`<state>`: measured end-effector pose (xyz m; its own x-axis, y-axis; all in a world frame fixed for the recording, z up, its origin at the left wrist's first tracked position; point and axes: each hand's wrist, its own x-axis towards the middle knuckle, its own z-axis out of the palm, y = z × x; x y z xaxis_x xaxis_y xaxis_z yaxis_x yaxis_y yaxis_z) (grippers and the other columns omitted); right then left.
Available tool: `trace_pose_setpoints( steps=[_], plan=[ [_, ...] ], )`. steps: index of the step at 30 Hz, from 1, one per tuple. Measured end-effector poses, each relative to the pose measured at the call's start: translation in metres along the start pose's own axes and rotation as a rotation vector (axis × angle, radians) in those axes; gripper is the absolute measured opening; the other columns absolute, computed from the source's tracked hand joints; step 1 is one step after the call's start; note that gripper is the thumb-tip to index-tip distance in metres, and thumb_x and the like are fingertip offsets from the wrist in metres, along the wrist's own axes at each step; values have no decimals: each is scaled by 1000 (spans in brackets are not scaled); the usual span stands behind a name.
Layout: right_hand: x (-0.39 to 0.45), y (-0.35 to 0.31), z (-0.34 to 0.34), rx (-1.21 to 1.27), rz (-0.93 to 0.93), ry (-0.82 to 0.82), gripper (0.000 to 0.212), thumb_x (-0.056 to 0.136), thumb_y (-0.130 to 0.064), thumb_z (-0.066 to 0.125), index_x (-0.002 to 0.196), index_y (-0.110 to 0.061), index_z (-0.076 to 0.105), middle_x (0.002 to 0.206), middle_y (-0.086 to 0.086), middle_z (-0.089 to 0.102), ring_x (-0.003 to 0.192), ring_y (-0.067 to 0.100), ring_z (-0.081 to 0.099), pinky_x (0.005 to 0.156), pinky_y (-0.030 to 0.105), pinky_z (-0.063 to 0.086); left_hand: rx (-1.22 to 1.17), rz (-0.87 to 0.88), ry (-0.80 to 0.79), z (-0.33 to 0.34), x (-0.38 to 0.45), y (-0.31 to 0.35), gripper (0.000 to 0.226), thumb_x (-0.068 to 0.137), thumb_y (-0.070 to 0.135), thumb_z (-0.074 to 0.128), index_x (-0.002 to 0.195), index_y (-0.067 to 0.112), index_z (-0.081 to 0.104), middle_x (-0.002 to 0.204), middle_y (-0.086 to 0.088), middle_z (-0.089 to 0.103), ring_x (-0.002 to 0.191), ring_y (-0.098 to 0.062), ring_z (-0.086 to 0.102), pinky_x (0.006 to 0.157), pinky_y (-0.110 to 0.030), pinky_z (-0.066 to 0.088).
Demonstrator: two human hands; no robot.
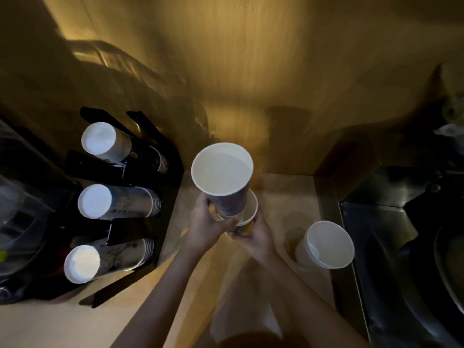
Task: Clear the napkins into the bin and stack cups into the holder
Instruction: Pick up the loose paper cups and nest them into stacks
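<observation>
My left hand [207, 226] grips the base of a tall paper cup [222, 172] with its white mouth facing up. Its bottom sits in the mouth of a smaller paper cup [248, 212], which my right hand [256, 237] holds from below. Both hands meet above the pale counter [75, 325]. Another white paper cup [326, 244] stands alone on the counter to the right. On the left a black cup holder [140, 172] carries three rows of stacked cups lying on their sides, bottoms towards me. No napkins or bin are visible.
A wooden wall [251, 71] rises right behind the counter. A dark steel sink [401, 247] lies at the right edge. Clear plastic containers [20, 217] crowd the far left, beside the holder. The scene is dim.
</observation>
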<state>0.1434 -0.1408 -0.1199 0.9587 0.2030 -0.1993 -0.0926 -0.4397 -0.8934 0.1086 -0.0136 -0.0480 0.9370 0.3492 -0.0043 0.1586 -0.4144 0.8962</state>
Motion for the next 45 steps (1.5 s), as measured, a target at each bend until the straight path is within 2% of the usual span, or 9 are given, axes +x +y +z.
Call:
trace_pose_setpoints(
  steps=[7,12,16,20,27,31,34,40,45],
  plan=[
    [-3,-2,-2,-11,-7,8,74,60,-16,84,122,-12,44,107,-4,57,99,10,54,82,19,38,-64,-27,-105,-2,5,-15,83,50,34,86,121,15,47,122,-4,59,113,-14,57,97,-33,49],
    [-1,-1,1,-40,13,4,75,59,-17,83,122,-17,42,111,-4,57,101,9,51,86,24,43,-116,-5,-156,-2,5,-16,95,48,19,86,130,23,37,123,15,50,120,-6,48,93,-2,39],
    [0,-2,1,-46,17,4,72,61,-13,82,121,-15,43,104,-8,52,97,9,51,82,23,41,-84,4,-195,-2,3,-7,114,46,28,86,141,21,23,122,30,37,111,22,40,89,4,33],
    [-1,0,-1,-70,12,2,70,61,-15,83,119,-12,43,103,-8,52,95,8,51,79,21,39,114,44,-174,1,2,0,106,50,47,76,141,20,29,146,5,36,132,-6,33,103,-17,26],
    [-1,0,-1,-39,32,-7,71,61,-17,83,120,-17,43,107,-10,52,100,10,53,85,26,44,30,-26,-122,7,-2,-9,100,53,41,83,139,23,34,148,4,36,136,-8,31,112,-28,30],
    [3,-7,-3,-27,32,-79,65,68,-9,77,121,-17,40,112,-2,53,108,18,54,88,28,50,54,-77,-149,4,2,-3,111,42,60,72,139,24,32,142,-1,43,128,-15,43,107,-39,40],
    [4,-17,-8,-88,-8,-110,70,63,-5,80,122,-11,43,117,6,59,106,17,57,76,9,49,76,-49,-167,-5,2,7,106,42,60,71,134,21,36,132,-1,50,120,-17,48,101,-40,45],
    [-3,-68,-22,-122,-264,-4,70,63,-10,80,123,-9,45,118,8,62,108,24,57,77,25,41,-403,-187,-29,-41,-15,34,42,80,48,54,115,26,54,117,-2,60,111,-21,57,94,-34,49],
    [-9,-110,-34,-296,-669,38,82,62,-2,75,132,-18,37,135,9,51,125,28,44,101,39,41,-767,-525,-203,-85,-37,44,61,86,62,28,103,14,61,95,-18,70,76,-27,71,68,-33,60]
  ],
)
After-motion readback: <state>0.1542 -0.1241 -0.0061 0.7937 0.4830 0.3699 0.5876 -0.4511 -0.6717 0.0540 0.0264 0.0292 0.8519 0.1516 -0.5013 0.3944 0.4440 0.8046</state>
